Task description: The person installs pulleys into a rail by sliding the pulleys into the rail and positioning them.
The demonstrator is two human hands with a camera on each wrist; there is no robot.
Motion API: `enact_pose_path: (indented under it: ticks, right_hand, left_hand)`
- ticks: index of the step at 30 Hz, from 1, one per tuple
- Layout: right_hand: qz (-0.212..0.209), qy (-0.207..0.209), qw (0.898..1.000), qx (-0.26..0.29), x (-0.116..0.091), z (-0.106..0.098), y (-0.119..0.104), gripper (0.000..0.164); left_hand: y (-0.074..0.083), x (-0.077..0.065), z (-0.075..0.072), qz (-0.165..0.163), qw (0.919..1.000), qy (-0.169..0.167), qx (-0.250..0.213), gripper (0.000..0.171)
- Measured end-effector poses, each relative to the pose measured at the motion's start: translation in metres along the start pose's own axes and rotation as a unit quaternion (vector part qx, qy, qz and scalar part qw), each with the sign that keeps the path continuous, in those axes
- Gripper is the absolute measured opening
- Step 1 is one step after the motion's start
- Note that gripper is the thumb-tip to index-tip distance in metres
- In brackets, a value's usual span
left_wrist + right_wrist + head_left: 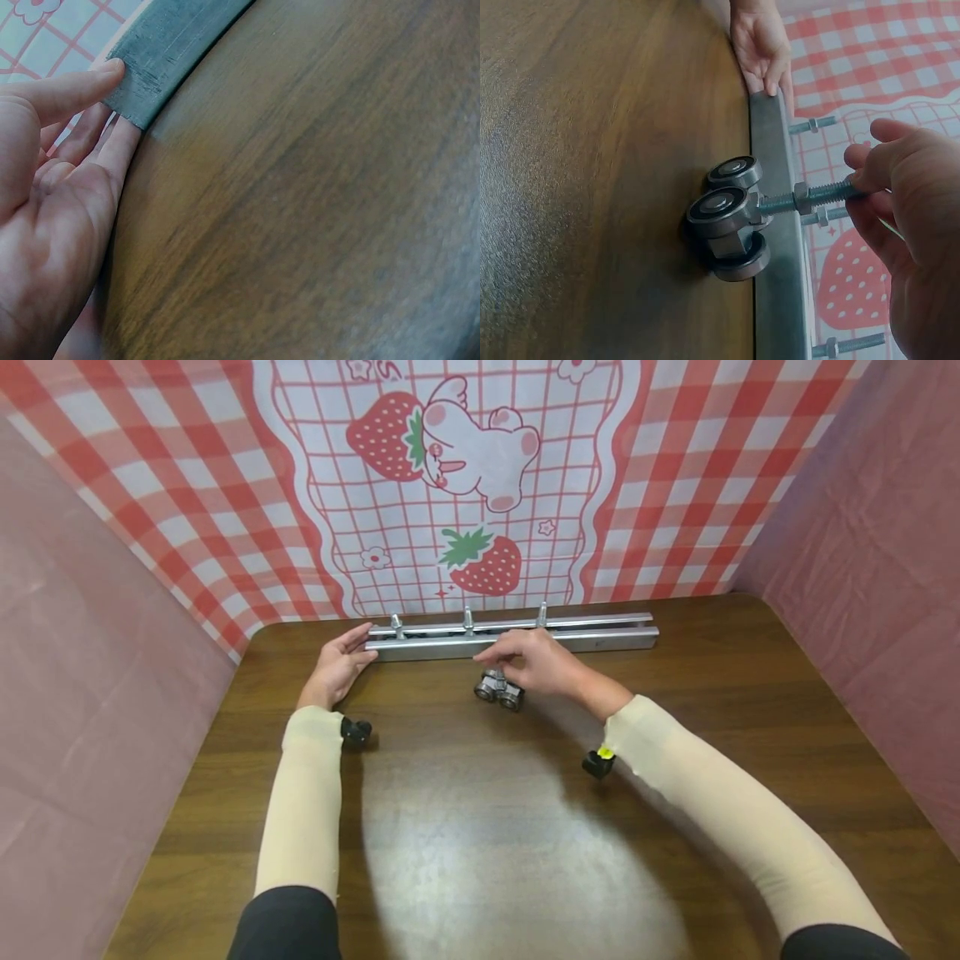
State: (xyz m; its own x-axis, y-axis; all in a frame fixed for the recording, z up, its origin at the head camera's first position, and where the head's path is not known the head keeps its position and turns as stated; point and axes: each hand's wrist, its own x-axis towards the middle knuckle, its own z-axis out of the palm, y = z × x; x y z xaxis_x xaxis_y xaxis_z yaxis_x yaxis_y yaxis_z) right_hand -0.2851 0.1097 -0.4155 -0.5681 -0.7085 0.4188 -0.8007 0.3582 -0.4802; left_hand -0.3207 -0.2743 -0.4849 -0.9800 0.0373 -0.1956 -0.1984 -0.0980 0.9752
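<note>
A long metal channel rail [435, 650] lies across the far side of the table, its slot facing up. My left hand [335, 670] grips its left end; in the left wrist view the thumb presses the rail's side face [165, 64] and the fingers reach round the end. Just in front of the rail, my right hand [542, 662] pinches the threaded bolt of a roller trolley [727, 206] by its tip. The trolley's bearing wheels point down toward the table, and a nut sits partway along the bolt. Three similar bolts [468, 620] stand up from the rail's slot.
A checked cloth [690, 468] with strawberry prints hangs right behind the rail. Pink cloth walls [862, 527] flank the brown wooden table [465, 827] on both sides. Small black cameras [356, 732] are worn at both wrists.
</note>
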Motion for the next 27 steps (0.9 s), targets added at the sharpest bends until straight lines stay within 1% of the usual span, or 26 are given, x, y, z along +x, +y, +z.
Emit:
enact_pose_path:
  ticks: [4, 7, 12, 14, 17, 20, 23, 25, 27]
  right_hand:
    - [0.001, 0.008, 1.0, 0.004, -0.001, 0.001, 0.0, 0.04]
    - [0.011, 0.016, 1.0, 0.016, -0.002, 0.0, 0.0, 0.039]
    - [0.058, 0.036, 0.997, 0.043, -0.003, -0.001, 0.001, 0.039]
    - [0.086, 0.039, 0.994, 0.055, -0.004, 0.0, 0.0, 0.041]
    - [0.135, 0.051, 0.986, 0.087, -0.008, 0.006, 0.001, 0.043]
    - [0.185, 0.072, 0.971, 0.131, -0.011, 0.016, 0.001, 0.047]
    - [0.218, 0.09, 0.959, 0.155, -0.015, 0.024, 0.001, 0.049]
    - [0.232, 0.094, 0.956, 0.156, -0.016, 0.029, 0.001, 0.049]
    - [0.24, 0.093, 0.954, 0.153, -0.017, 0.031, -0.001, 0.048]
  left_hand:
    - [0.0, 0.001, -0.001, -0.002, 1.0, 0.001, -0.003, 0.073]
    - [-0.001, 0.002, -0.001, -0.001, 1.0, 0.0, 0.0, 0.073]
    - [-0.002, 0.002, -0.001, 0.002, 1.0, 0.0, 0.002, 0.073]
    - [-0.001, 0.002, -0.001, 0.002, 1.0, -0.001, 0.001, 0.073]
    - [-0.001, 0.002, -0.001, 0.004, 1.0, 0.0, -0.003, 0.074]
    - [-0.001, 0.002, -0.001, 0.003, 1.0, 0.001, -0.007, 0.075]
    - [-0.001, 0.001, -0.001, 0.003, 1.0, 0.002, -0.007, 0.075]
    - [-0.001, 0.002, 0.0, 0.004, 1.0, 0.001, -0.007, 0.075]
    - [-0.001, 0.001, -0.001, 0.005, 1.0, -0.001, -0.005, 0.075]
